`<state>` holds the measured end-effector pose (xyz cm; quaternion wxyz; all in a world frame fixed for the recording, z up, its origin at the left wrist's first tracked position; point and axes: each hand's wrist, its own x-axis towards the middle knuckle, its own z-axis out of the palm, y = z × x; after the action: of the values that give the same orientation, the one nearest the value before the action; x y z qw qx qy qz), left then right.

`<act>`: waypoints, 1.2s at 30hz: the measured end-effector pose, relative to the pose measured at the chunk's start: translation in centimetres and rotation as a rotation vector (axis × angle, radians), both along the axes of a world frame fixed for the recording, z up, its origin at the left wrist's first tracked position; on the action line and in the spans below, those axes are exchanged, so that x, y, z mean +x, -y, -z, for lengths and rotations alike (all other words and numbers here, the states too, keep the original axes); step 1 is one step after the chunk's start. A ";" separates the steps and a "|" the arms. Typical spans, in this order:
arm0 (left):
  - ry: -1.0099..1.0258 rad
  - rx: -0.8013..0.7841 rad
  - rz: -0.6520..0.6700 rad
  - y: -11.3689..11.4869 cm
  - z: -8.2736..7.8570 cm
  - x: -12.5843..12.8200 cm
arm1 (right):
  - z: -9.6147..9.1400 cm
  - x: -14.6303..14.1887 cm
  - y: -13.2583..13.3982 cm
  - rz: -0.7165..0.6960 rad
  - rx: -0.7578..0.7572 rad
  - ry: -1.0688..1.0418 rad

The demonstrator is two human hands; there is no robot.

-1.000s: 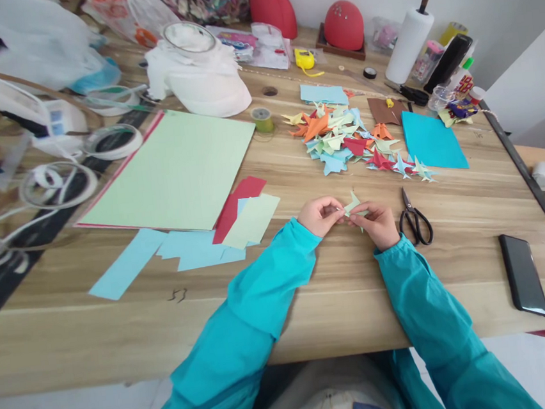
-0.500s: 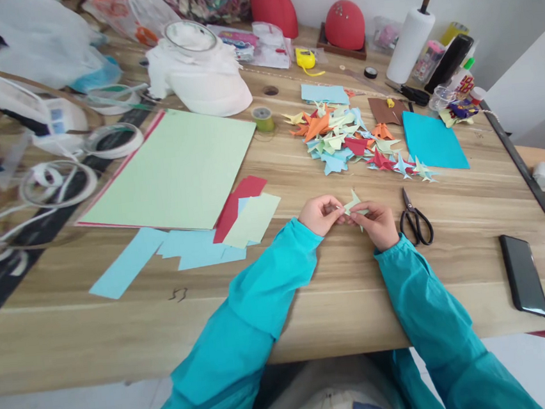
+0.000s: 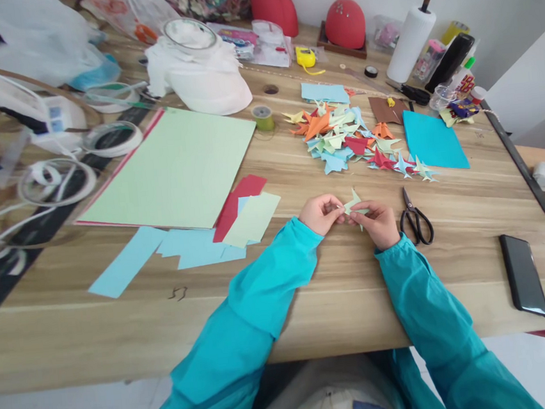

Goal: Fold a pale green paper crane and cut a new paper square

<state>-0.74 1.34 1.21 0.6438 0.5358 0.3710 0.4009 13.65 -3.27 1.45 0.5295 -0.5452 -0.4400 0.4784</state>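
Both my hands meet just above the wooden table (image 3: 339, 301), pinching a small pale green folded paper piece (image 3: 353, 204). My left hand (image 3: 320, 214) grips its left end with closed fingers. My right hand (image 3: 379, 223) holds its right side, fingers curled. Both arms wear teal sleeves. A pile of several folded paper figures (image 3: 343, 136) in orange, red, blue and green lies beyond my hands. Black scissors (image 3: 415, 220) lie right beside my right hand.
A big pale green sheet (image 3: 173, 169) lies to the left, with red, blue and green paper offcuts (image 3: 217, 232) below it. A teal sheet (image 3: 433, 141) is at the right, a black phone (image 3: 523, 275) near the front right edge. Tape rolls, bags and a paper towel roll (image 3: 408, 40) crowd the back.
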 end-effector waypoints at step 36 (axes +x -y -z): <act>0.077 -0.129 0.013 0.0 0.1 0.3 | -0.2 -0.1 0.0 0.064 -0.035 0.052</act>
<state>-0.39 1.30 1.12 0.6934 0.4799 0.3676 0.3922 13.54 -3.32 1.65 0.5232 -0.5804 -0.4276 0.4545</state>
